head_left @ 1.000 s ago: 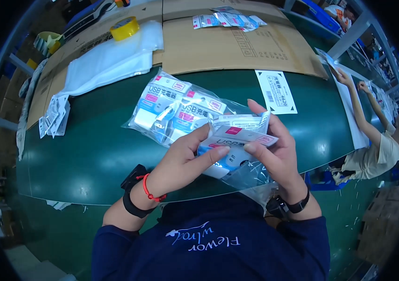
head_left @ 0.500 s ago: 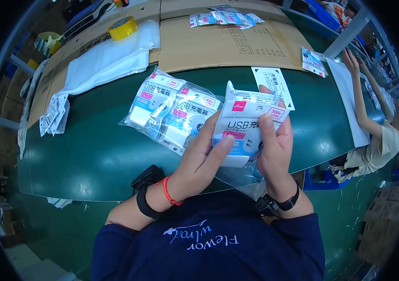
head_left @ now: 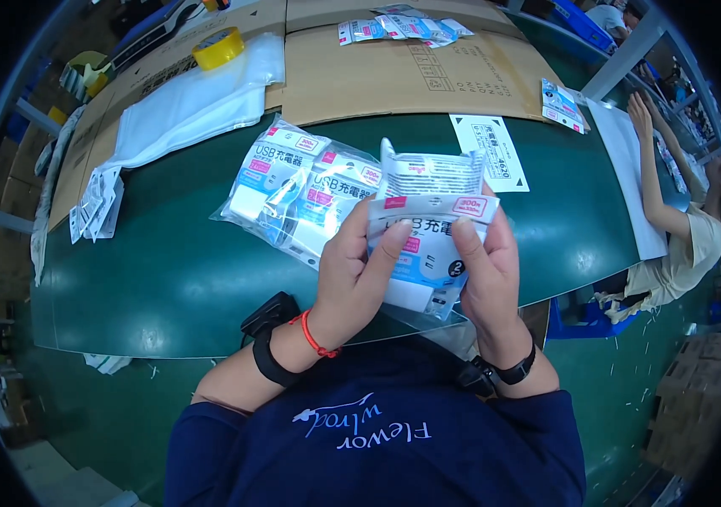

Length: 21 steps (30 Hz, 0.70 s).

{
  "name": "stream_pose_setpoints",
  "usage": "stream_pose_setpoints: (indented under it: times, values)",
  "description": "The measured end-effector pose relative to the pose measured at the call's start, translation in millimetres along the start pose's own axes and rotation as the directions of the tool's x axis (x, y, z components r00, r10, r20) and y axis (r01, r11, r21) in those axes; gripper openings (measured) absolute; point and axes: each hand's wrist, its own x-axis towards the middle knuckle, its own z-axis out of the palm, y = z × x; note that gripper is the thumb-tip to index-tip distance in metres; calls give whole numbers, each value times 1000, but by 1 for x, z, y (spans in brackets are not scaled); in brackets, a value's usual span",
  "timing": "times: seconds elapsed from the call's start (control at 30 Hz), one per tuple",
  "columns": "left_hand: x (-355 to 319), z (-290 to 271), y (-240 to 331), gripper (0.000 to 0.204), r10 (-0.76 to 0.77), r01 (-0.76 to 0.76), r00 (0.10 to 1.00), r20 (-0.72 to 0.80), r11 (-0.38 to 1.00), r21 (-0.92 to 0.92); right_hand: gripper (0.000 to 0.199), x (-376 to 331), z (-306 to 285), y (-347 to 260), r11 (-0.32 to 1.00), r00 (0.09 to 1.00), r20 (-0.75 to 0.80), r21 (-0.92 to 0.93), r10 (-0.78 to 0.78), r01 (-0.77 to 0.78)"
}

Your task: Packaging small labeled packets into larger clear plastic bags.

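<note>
Both hands hold a small white and blue charger packet [head_left: 428, 221] upright over the near edge of the green table [head_left: 166, 279]. My left hand [head_left: 360, 275] grips its left side, thumb on the front. My right hand [head_left: 483, 266] grips the right side. A second packet stands just behind the first, its white back showing at the top. A clear plastic bag [head_left: 293, 198] with several more such packets lies on the table just left of my left hand.
Flat cardboard [head_left: 394, 72] covers the table's far half, with several small packets [head_left: 403, 27] on it, a yellow tape roll [head_left: 218, 46] and a stack of clear bags [head_left: 191, 106]. A white printed label [head_left: 489, 150] lies nearby. Another person [head_left: 682, 228] works at the right end.
The packets were turned from lying flat across my hands to standing upright, and raised a little toward the table's middle. The person at the right has lowered an arm onto a white sheet.
</note>
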Motion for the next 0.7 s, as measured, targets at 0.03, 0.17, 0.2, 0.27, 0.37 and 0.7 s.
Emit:
stream_pose_setpoints:
  times: [0.03,0.17,0.2,0.27,0.37,0.7]
  values:
    - [0,1,-1,39,10,-10,1000,-2,1000,18,52,-2,-1,1,1000,1000,0,0,4,-4]
    - [-6,26,0,34,134,-132,982,-134,991,23,44,-7,-20,6,995,1000,-12,-103,-11,10]
    - [-7,28,2,32,191,-190,963,-191,981,22,40,-5,-27,6,999,993,-118,-45,0,-6]
    - [-7,17,7,30,236,-222,970,-60,958,182,37,-2,-49,-1,1000,970,-243,5,18,-17]
    - [-10,7,8,25,254,-335,939,231,825,455,35,3,-84,-14,999,906,-423,43,12,7]
    - [-18,29,-24,15,128,-394,906,404,603,694,40,-20,-118,-61,946,954,-193,-184,231,-266]
